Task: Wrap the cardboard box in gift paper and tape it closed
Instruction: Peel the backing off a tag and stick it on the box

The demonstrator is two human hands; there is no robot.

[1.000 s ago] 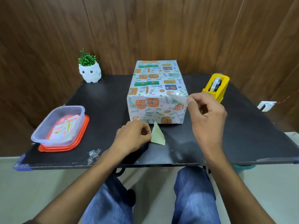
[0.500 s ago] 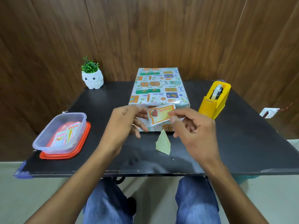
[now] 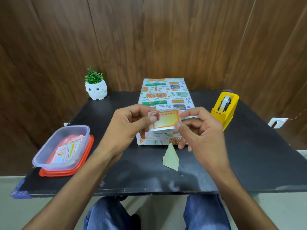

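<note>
The box wrapped in patterned gift paper (image 3: 164, 95) lies in the middle of the black table (image 3: 249, 155), long side pointing away from me. Just in front of it I hold up a small orange-and-yellow "Best Wishes" sticker label (image 3: 166, 120). My left hand (image 3: 127, 127) pinches its left edge with thumb and fingers. My right hand (image 3: 199, 130) pinches its right edge and lower corner. A pale green scrap of backing paper (image 3: 171, 158) lies on the table below my hands. The yellow tape dispenser (image 3: 225, 107) stands at the right of the box.
A clear plastic tub (image 3: 54, 151) with several labels inside sits on an orange lid (image 3: 86, 155) at the left. A white owl pot with a green plant (image 3: 96, 89) stands at the back left. A wood-panel wall rises behind the table. My knees are under the front edge.
A second ago my right hand alone held the label near the box and my left rested by the green scrap. Both hands now hold the label, face up, in front of the box.
</note>
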